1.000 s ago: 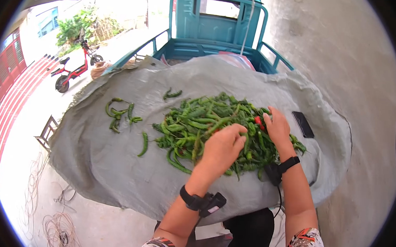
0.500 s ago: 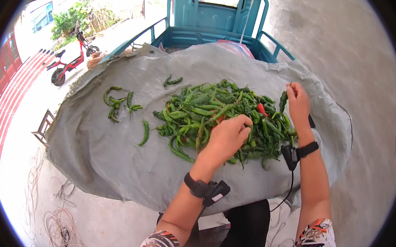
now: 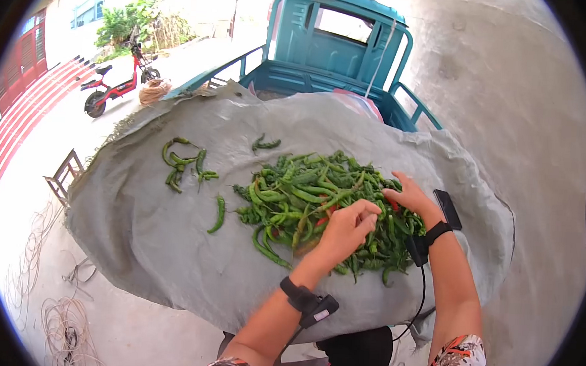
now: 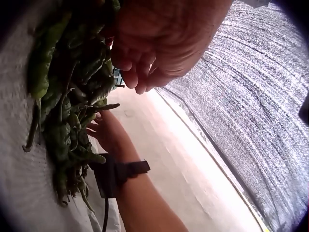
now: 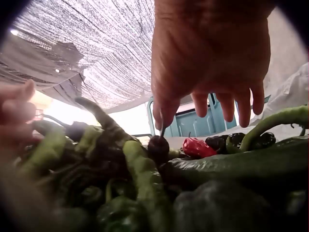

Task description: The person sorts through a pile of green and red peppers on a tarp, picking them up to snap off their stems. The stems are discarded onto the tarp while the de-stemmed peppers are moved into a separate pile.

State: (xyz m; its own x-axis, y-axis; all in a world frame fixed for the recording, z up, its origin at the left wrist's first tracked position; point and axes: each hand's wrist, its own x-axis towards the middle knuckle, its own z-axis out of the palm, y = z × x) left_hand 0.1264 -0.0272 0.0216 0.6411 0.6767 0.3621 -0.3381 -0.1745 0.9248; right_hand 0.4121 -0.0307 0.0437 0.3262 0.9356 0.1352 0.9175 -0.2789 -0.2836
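Observation:
A heap of green chili peppers [image 3: 292, 196] lies on a grey sheet [image 3: 151, 242], with a few red ones among them. My left hand [image 3: 347, 231] hangs over the front middle of the heap, its fingers loosely curled; the left wrist view shows nothing between its fingertips. Over the right part of the heap, my right hand [image 3: 413, 197] reaches with fingers spread and extended downward. Its thumb overlaps the stem of a dark pepper [image 5: 158, 150] in the right wrist view. Close under that hand is a red pepper [image 5: 197, 148].
On the sheet's left lie a small group of peppers [image 3: 182, 164], a single pepper [image 3: 219, 215] and a small cluster [image 3: 266, 143]. A phone [image 3: 448, 210] rests right of the heap. Behind stands a teal cargo vehicle [image 3: 333, 39]; a red scooter [image 3: 122, 84] is farther left.
My right hand held a green pepper at the heap's right edge half a second ago; it has come back left over the heap without it. The left hand stays nearly in place.

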